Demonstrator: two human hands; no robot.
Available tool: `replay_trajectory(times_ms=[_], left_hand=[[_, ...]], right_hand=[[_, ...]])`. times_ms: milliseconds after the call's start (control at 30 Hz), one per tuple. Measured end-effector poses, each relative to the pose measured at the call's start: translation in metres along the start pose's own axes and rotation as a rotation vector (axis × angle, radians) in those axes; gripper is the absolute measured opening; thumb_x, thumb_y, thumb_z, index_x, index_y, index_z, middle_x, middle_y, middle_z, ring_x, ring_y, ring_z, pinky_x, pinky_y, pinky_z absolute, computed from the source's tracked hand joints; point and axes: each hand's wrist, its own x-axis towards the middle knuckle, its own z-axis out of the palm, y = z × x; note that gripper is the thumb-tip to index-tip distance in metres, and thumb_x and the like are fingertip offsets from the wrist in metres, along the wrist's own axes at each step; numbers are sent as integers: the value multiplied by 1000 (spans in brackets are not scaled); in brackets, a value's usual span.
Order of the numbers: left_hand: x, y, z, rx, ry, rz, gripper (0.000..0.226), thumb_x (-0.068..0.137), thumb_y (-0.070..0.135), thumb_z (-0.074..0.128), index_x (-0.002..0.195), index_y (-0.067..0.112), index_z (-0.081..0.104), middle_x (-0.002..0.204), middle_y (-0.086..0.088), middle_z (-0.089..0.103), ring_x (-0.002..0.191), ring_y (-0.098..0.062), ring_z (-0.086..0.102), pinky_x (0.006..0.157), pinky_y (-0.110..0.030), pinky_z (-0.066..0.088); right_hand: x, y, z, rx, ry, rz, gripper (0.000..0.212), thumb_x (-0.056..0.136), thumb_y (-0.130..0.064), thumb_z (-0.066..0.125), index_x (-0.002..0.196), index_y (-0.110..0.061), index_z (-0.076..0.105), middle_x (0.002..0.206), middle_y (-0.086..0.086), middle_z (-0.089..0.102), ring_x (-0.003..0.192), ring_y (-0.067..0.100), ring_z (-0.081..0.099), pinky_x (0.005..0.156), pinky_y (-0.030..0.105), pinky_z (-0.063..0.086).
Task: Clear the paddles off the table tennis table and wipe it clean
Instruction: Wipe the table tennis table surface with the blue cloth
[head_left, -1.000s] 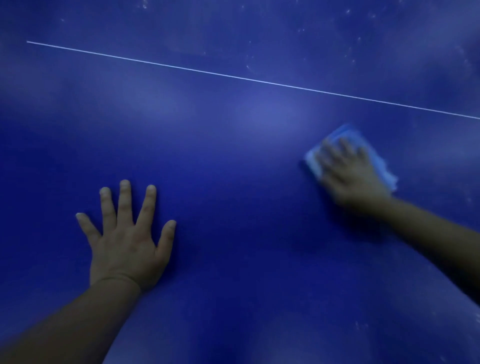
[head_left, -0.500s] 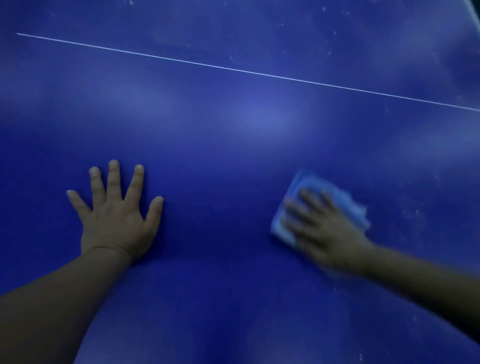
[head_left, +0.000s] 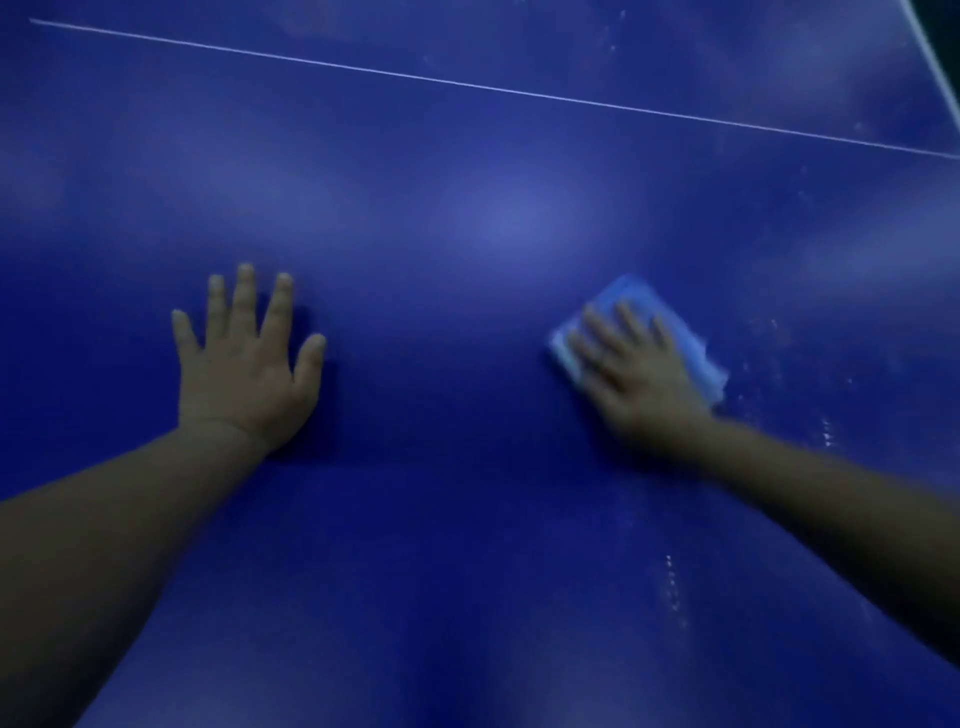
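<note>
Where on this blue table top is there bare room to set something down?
Bare patches on the blue table tennis table: between the left hand, pressed flat, and the right hand, which presses the light blue folded cloth; the wide band from both hands up to the thin white line; and beyond that line. Whitish specks lie beside the right forearm.

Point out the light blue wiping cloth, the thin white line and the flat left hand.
light blue wiping cloth (head_left: 631, 296): head view, its far corner.
thin white line (head_left: 467, 83): head view, mid-length.
left hand (head_left: 244, 371): head view, its back.
</note>
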Motion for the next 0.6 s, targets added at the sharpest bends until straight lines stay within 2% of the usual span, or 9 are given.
replay_trajectory(times_ms=[100,167,200,267,333,400,433,500,600], left_hand=[[-49,11,11,-16,-8,182,77,94,60,18,159,18,19,167,-11,8,154,-31,3,119,-60,3],[-83,14,18,-9,-16,276,75,96,58,23,157,16,26,166,-11,13,153,-31,8,119,-60,7],[-96,13,23,0,-24,305,74,97,59,22,157,15,27,166,-11,14,153,-30,9,119,-60,7],[-116,10,32,45,-55,340,74,99,61,15,157,16,26,166,-9,13,154,-29,8,119,-58,7],[-126,6,36,85,-68,335,74,99,61,13,158,17,24,167,-8,11,154,-27,5,120,-59,6],[-129,6,37,94,-63,317,72,99,60,17,158,19,23,167,-7,10,154,-26,3,120,-59,4],[-129,6,37,94,-64,314,72,98,58,20,158,19,22,167,-6,10,154,-25,3,120,-58,3],[-129,7,37,92,-68,315,71,97,56,24,158,20,21,167,-6,9,154,-25,3,121,-58,1],[-129,6,37,100,-65,309,72,97,56,24,159,20,18,167,-6,7,154,-25,1,121,-58,1]], right_hand=[[-108,-49,2,34,-122,-337,51,104,-50,30,154,-37,30,164,0,22,151,36,14,117,64,14],[-111,-37,-1,27,-174,-474,51,105,-53,28,153,-38,32,164,-2,22,152,34,13,118,60,11],[-92,-23,0,-10,-149,-453,51,104,-55,24,151,-38,32,162,-1,26,151,34,16,117,60,14],[-40,5,3,21,-71,-134,57,101,-59,19,153,-36,28,160,3,32,149,37,22,115,61,16],[4,20,-6,110,-53,282,62,96,-60,16,155,-39,20,165,-2,20,152,31,10,118,58,6],[13,4,-4,119,-45,449,63,96,-58,15,156,-38,19,166,-6,13,153,28,3,120,56,0],[4,-12,0,95,-24,393,63,96,-57,17,155,-36,24,165,-3,18,153,31,7,119,59,4],[-47,-52,4,67,-14,60,57,98,-52,29,151,-32,37,161,4,30,149,39,19,114,68,15],[-132,-84,4,18,-152,-473,52,103,-50,39,153,-35,35,163,-1,24,152,35,12,118,63,12]])
